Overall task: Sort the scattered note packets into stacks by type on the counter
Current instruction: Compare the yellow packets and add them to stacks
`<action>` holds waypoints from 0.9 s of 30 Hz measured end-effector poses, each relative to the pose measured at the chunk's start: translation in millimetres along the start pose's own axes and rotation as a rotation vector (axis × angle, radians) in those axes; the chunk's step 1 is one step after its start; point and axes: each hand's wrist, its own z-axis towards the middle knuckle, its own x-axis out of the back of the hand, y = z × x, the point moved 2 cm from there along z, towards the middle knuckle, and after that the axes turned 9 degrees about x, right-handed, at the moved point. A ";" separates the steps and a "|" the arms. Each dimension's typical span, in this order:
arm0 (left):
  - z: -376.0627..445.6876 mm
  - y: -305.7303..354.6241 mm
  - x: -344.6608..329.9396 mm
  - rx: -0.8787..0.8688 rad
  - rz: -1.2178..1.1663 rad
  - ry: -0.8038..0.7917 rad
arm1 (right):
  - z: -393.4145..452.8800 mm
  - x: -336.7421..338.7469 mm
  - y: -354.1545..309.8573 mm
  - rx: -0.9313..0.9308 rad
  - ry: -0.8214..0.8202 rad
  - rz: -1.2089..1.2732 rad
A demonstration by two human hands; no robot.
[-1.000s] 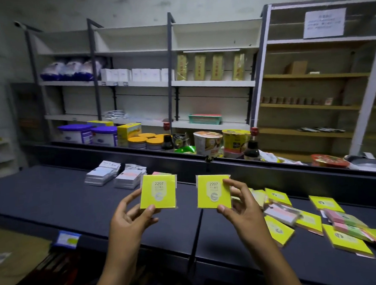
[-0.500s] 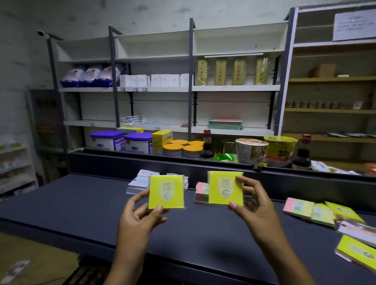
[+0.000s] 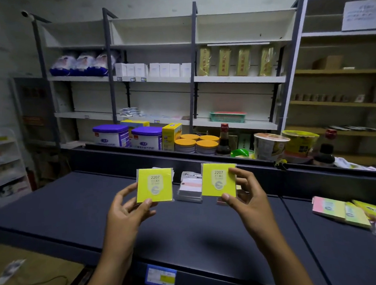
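Note:
My left hand [image 3: 126,213] pinches a yellow note packet [image 3: 154,184] marked 2207, held upright above the dark counter [image 3: 77,204]. Level with it, a second yellow packet [image 3: 218,179] of the same kind stands in my right hand [image 3: 247,199], thumb on its lower edge. Between and behind the two packets sits a stack of white and pink packets [image 3: 190,188] on the counter; another stack behind the left packet is mostly hidden. Several scattered pink, green and yellow packets [image 3: 347,213] lie at the right.
A raised ledge [image 3: 205,159] runs along the counter's back, with tubs, jars, bottles and cup noodles behind it. Shelving covers the far wall. A price label [image 3: 160,276] hangs on the counter's front edge.
The view has swung left, so the scattered packets slid toward the right edge. Both hands, each still holding its yellow packet, now sit over the stacks on the left counter.

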 end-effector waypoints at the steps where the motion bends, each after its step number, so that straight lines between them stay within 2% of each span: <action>1: 1.1 0.6 3.0 -0.002 0.000 0.011 | 2.7 -4.6 0.4 -0.003 -0.009 0.011; 9: 16.5 10.2 31.3 -0.022 0.007 0.087 | 20.9 -49.4 10.3 0.027 -0.090 0.031; 14: 41.1 18.0 47.3 -0.028 0.042 0.081 | 35.8 -75.7 18.2 0.029 -0.090 0.043; 22: 113.9 14.3 86.1 0.022 0.097 0.055 | 65.3 -123.1 28.9 0.042 -0.071 -0.027; 27: 173.9 3.4 115.3 0.116 0.183 -0.010 | 85.0 -163.2 36.1 0.038 -0.030 -0.051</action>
